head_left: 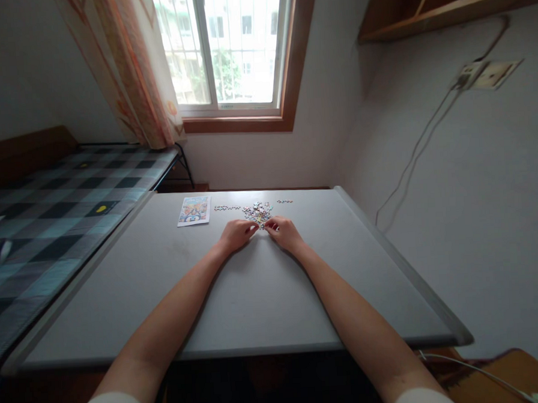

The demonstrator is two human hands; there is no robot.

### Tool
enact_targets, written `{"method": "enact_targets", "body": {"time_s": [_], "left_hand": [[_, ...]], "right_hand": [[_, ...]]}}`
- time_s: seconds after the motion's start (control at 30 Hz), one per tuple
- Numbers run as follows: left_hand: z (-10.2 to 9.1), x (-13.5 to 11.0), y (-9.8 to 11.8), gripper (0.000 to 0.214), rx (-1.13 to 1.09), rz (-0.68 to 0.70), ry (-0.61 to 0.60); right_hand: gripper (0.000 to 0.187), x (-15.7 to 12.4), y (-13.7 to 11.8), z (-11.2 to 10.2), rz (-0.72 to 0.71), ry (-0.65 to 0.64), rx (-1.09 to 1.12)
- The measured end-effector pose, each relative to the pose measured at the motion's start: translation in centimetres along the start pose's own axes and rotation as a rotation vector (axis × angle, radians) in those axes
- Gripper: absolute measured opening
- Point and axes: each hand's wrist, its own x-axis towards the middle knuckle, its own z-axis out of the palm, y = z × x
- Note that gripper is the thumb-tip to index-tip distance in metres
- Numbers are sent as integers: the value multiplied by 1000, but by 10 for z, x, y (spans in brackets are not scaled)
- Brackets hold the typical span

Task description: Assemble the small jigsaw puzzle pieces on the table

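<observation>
A heap of small multicoloured jigsaw puzzle pieces (pixel 257 210) lies on the far middle of the grey-white table (pixel 260 298). At its near edge my left hand (pixel 238 234) rests on the table, thumb and fingers pinched on what looks like a puzzle piece. My right hand (pixel 285 231) faces it from the other side, its fingers curled in a similar pinch. Only a small gap with a few tiny pieces separates the fingertips. The held pieces are mostly covered by the fingers, so their details cannot be made out.
Left of the heap lies a printed picture sheet (pixel 194 211). Pieces stand in a row (pixel 226 208) beside it, and a shorter row (pixel 285 201) is to the right. A checkered bed (pixel 92 193) borders the table's left; a wall with a cable (pixel 413 155) is on the right.
</observation>
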Motion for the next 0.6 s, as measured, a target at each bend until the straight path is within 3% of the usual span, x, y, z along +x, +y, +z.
{"method": "enact_targets", "body": {"time_s": [0.6], "left_hand": [[-2, 0, 1, 28, 17, 15, -15]], "right_hand": [[8, 0, 1, 1, -15, -5, 48]]}}
